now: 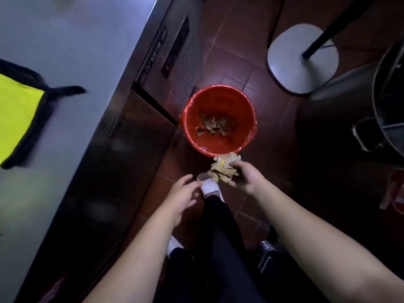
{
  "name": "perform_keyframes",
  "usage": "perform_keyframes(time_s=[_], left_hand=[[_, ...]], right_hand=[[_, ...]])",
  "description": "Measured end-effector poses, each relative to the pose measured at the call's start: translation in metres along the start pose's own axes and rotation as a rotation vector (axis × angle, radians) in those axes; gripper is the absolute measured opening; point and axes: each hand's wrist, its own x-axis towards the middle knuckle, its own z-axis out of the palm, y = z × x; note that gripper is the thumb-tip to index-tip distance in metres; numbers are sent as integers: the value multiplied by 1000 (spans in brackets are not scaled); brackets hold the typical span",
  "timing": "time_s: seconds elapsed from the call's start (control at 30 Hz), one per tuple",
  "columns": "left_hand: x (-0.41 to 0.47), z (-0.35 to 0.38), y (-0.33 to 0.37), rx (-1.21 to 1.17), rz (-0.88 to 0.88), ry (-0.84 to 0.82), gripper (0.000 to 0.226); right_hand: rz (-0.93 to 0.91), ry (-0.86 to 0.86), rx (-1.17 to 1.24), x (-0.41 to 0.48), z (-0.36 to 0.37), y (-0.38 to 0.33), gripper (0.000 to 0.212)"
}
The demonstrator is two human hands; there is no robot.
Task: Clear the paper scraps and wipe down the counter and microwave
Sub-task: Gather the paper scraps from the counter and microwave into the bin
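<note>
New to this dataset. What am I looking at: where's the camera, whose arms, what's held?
No robot here: a person wears one wide-angle camera on the head, looking down, so the two bare arms are their own. The right hand grips a wad of paper scraps by the near rim of a red bin on the tiled floor; more torn pieces lie inside it. The left hand is relaxed and holds nothing. Along the left runs the steel counter, with a yellow cloth on it. A white shoe shows below the hands.
</note>
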Motion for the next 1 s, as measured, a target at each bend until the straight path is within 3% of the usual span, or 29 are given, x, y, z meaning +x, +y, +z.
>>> perform_keyframes(time_s=[0.13, 0.27, 0.43, 0.53, 0.7, 1.0], left_hand=[[37, -8, -4, -4, 41, 85, 41], [57, -17, -11, -71, 102, 171, 39], [45, -22, -32, -97, 65, 174, 38], [13, -23, -40, -66, 34, 150, 46], [-66, -44, -41, -44, 104, 117, 46], [-226, -137, -76, -398, 397, 378, 28]], right_hand=[[-20, 70, -9, 79, 11, -45, 14], [-29, 20, 5, 138, 18, -78, 12], [-35, 124, -68, 145, 23, -66, 36], [-64, 115, -112, 106, 29, -42, 33], [-155, -17, -209, 0, 49, -1, 3], [-506, -304, -618, -204, 143, 86, 13]])
